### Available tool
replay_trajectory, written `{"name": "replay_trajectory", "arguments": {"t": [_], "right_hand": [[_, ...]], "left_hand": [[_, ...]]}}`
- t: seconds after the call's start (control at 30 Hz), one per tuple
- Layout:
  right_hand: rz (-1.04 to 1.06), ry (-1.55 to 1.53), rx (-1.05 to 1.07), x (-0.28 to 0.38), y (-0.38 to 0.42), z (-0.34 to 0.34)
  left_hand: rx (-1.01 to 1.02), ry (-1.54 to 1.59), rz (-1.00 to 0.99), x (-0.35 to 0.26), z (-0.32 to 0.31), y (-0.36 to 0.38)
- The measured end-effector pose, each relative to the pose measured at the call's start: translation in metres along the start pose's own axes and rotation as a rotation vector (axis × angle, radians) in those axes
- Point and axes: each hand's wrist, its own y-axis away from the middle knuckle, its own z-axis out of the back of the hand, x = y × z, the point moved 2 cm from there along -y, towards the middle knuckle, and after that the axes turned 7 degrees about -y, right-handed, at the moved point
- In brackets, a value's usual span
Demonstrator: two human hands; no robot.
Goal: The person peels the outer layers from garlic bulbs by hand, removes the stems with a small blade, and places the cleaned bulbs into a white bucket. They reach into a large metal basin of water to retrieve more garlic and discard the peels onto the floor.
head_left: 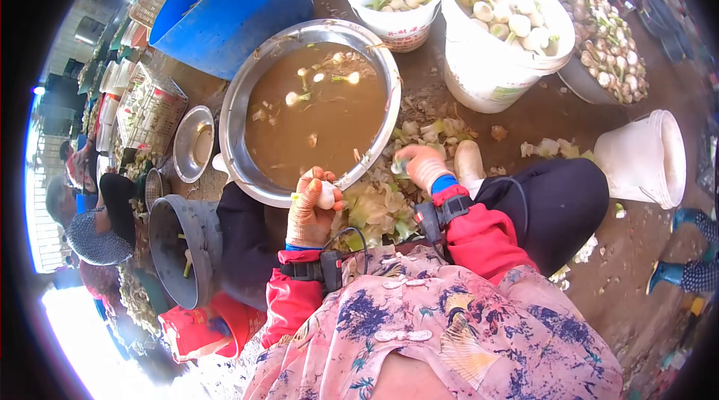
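My left hand (313,211), in an orange-stained glove, grips a peeled white garlic bulb (326,195) just past the near rim of a wide metal basin (238,100). Murky brown water (299,130) fills the basin, with several bulbs on green stems afloat in it. Gloved too, my right hand (425,166) is curled to the right of the basin, above a heap of peeled skins (374,209). Something small and pale greenish shows at its fingertips; I cannot make out what it is.
Behind the basin stand a blue tub (240,18), a small white bucket (395,25) with bulbs and a larger white bucket (479,70) of peeled bulbs. Unpeeled bulbs (610,52) are piled at far right. A white bucket (651,160) lies tipped; a grey bucket (168,250) sits left.
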Motion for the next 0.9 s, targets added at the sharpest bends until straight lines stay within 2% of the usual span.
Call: {"name": "replay_trajectory", "arguments": {"t": [0.03,0.1,0.17,0.23,0.27,0.3,0.4,0.43,0.5,0.57,0.6,0.7,0.77,0.8,0.83,0.9], "right_hand": [[0.06,0.227,0.061,0.015,0.01,-0.004],[0.371,0.128,-0.003,0.029,0.023,-0.026],[0.468,-0.353,0.074,0.049,0.038,-0.039],[0.53,-0.409,0.083,0.066,0.043,-0.052],[0.517,-0.263,0.058,0.074,0.05,-0.051],[0.518,-0.262,0.055,0.073,0.049,-0.056],[0.653,-0.464,-0.107,0.075,0.047,-0.053],[0.433,-0.756,-0.004,0.075,0.042,-0.049],[0.363,-1.194,0.005,0.07,0.032,-0.036],[0.372,-1.277,-0.252,0.065,0.024,-0.02],[0.339,-1.464,-0.19,0.06,0.019,-0.01],[0.212,-1.392,-0.252,0.048,0.021,-0.002],[0.161,-1.226,-0.332,0.038,0.02,-0.013],[0.103,-1.168,-0.3,0.025,0.012,-0.022],[0.081,-1.074,-0.338,0.017,0.007,-0.03],[0.081,-1.033,-0.311,0.004,0.0,-0.039]], "left_hand": [[-0.004,-0.001,-0.002,0.0,0.006,-0.001],[-0.087,0.011,-0.009,0.008,0.018,-0.004],[-0.127,-0.023,0.007,0.016,0.019,-0.007],[-0.213,-0.169,-0.038,0.022,0.014,-0.012],[-0.111,-0.133,-0.02,0.027,0.021,-0.019],[-0.109,-0.133,-0.02,0.026,0.015,-0.02],[-0.187,-0.178,0.003,0.023,0.006,-0.019],[-0.192,-0.178,0.003,0.022,0.006,-0.017],[-0.209,-0.108,0.0,0.021,0.006,-0.014],[-0.156,-0.02,0.023,0.021,0.015,-0.013],[-0.134,0.045,0.032,0.019,0.016,-0.011],[-0.126,0.154,0.076,0.023,0.023,-0.018],[-0.394,0.255,0.213,0.038,0.038,-0.039],[-0.421,0.287,0.24,0.039,0.036,-0.052],[-0.388,0.286,0.246,0.039,0.021,-0.068],[-0.245,0.196,0.141,0.026,-0.021,-0.104]]}}
